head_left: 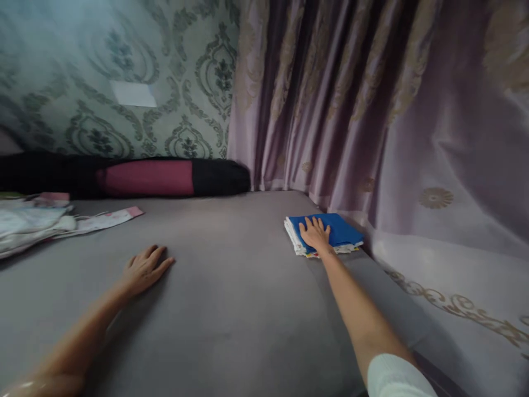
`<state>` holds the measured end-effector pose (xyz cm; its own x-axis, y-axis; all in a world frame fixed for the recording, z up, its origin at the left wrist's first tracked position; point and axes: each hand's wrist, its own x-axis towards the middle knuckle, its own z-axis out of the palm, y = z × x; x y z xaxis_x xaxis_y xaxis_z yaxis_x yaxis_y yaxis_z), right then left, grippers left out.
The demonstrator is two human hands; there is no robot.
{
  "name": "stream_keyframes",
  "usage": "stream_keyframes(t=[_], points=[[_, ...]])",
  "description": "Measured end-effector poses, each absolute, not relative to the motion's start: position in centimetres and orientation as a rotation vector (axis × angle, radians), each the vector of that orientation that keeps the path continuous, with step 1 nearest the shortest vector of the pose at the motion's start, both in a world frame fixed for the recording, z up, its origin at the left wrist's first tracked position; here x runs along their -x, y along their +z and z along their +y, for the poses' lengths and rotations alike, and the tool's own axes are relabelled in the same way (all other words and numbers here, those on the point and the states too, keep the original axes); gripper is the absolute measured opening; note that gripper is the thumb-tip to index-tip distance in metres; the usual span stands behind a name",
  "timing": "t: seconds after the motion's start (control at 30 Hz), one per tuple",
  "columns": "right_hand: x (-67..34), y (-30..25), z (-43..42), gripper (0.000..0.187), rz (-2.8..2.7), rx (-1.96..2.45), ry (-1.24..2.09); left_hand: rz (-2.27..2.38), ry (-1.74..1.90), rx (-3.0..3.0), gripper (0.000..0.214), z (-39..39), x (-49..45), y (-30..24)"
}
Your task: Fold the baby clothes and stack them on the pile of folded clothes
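My right hand lies flat with fingers spread on top of a folded blue cloth. That cloth tops a small stack of folded fabric, whose white edges and bits of red and yellow show at the sides. To the left, my left hand rests open over the grey bed sheet, holding nothing. Beyond it, at the far left, is a loose heap of pale patterned clothes with a pink-tipped strip stretching out toward the middle.
A long black and maroon bolster lies along the back edge, against a green patterned wall. Purple curtains with gold patterns hang down the right side, close to the folded stack. A white rectangle is on the wall.
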<state>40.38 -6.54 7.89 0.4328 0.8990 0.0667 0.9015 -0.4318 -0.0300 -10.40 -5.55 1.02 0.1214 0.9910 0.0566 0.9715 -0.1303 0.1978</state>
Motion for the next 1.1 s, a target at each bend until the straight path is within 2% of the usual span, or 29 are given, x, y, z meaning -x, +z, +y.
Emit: stream_keyframes(t=[0.2,0.3,0.4,0.47,0.6,0.73,0.9,1.1], points=[[-41.2,7.6,-5.7,0.061,-1.631,2.528,-0.095,1.999,0.234,-2.203,0.059,-7.0,10.4,2.9],[-39.8,6.6,-4.8,0.058,-1.656,2.3,-0.302,2.058,0.308,-2.206,0.051,-7.2,10.3,3.4],[-35.8,5.0,-4.4,0.056,-1.842,2.053,-0.361,2.055,0.368,-2.238,0.047,-7.2,10.5,3.5],[-31.7,3.6,-4.4,0.055,-1.991,1.927,-0.314,2.046,0.426,-2.244,0.044,-7.0,10.9,3.5],[-22.8,1.0,-4.9,0.056,-2.206,1.789,0.0,1.912,0.591,-2.132,0.036,-6.2,12.5,3.6],[-15.9,0.5,-5.5,0.054,-2.314,1.687,0.147,1.81,0.716,-1.984,0.029,-5.2,15.1,4.2],[-11.1,1.2,-7.0,0.054,-2.399,1.605,0.198,2.025,0.959,-1.752,0.031,-4.5,20.4,5.1],[-9.4,0.5,-8.4,0.057,-2.397,1.626,0.11,2.425,1.315,-1.306,0.026,-4.4,29.7,7.5]])
